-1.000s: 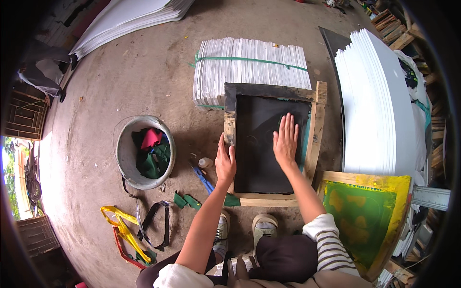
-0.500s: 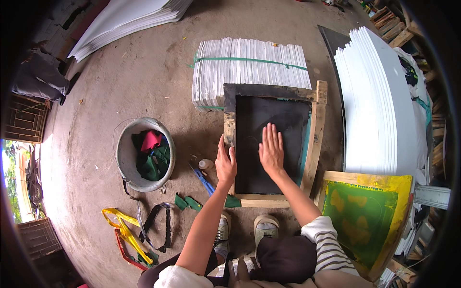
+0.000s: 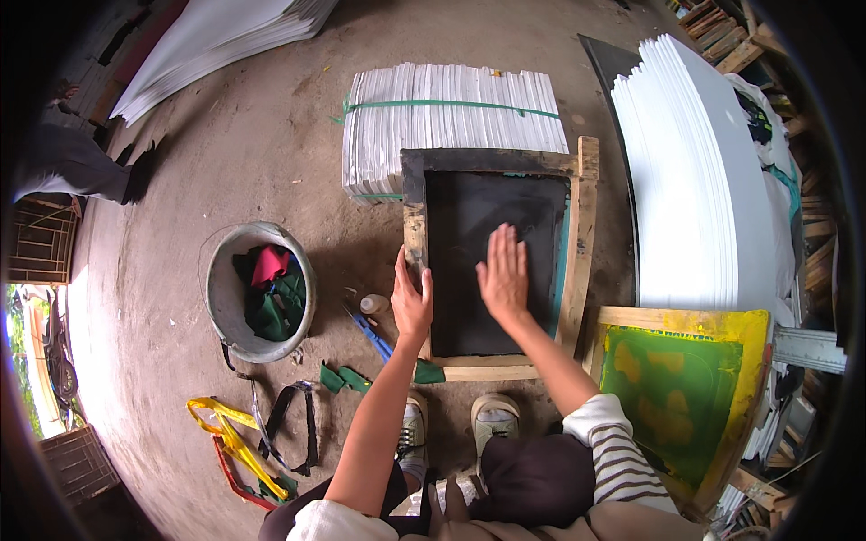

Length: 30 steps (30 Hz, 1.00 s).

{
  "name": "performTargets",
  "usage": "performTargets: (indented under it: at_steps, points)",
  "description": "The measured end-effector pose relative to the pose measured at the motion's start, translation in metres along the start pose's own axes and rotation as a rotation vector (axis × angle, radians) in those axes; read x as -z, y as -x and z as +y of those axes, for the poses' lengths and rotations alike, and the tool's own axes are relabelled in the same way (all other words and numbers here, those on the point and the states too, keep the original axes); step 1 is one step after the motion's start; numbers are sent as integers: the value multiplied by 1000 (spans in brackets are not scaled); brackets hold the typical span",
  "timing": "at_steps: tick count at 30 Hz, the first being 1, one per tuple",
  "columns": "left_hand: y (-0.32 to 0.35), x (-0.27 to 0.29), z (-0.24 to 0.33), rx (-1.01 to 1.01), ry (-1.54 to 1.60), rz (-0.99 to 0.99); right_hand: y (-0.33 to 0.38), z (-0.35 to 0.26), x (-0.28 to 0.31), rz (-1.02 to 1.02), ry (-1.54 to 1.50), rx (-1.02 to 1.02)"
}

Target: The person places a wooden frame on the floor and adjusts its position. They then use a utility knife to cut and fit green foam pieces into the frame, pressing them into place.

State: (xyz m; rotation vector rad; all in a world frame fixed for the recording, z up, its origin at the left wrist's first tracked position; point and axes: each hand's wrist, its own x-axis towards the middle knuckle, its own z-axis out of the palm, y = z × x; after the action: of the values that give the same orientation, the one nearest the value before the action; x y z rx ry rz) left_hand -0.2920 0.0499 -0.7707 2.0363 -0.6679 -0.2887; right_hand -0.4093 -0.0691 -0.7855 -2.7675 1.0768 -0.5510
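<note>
A wooden screen-printing frame (image 3: pixel 582 243) with a dark mesh (image 3: pixel 460 270) leans against a strapped bundle in front of me. My left hand (image 3: pixel 412 302) holds its left side bar, thumb apart from the fingers. Flat on the mesh lies my right hand (image 3: pixel 504 278), fingers stretched out and pointing away from me. Beside my left wrist are a pair of blue-handled scissors (image 3: pixel 372 335) and a small white bottle (image 3: pixel 373 304). Green cloth scraps (image 3: pixel 345 377) lie below them on the floor.
At left stands a bucket (image 3: pixel 213 293) of cloth pieces, with yellow straps (image 3: pixel 230 433) nearby. The bundle of white sheets (image 3: pixel 451 108) is bound with green strap. To the right are upright white boards (image 3: pixel 695 198) and a green-and-yellow screen frame (image 3: pixel 672 397). Another person's leg (image 3: pixel 77 167) shows far left.
My right hand has shifted slightly on the mesh, its fingers tilting a little. My left hand keeps its place on the frame. The other person's leg has moved, and the view has shifted slightly.
</note>
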Motion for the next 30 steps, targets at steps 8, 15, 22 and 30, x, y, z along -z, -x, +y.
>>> performTargets:
  at_steps: [8, 15, 22, 30]
  points:
    - [5, -5, 5, 28, -31, -26, -58, 41, 10, 127, 134, -8]
    - [0, -3, -5, -24, -45, 27, 52, 2, 0, -186, -9, 140]
    - [2, -8, 1, -10, -52, 5, -23, 58, 13, 92, 99, -2]
    - [2, -3, -1, 9, -27, -1, 72, 32, 2, -88, 96, -179]
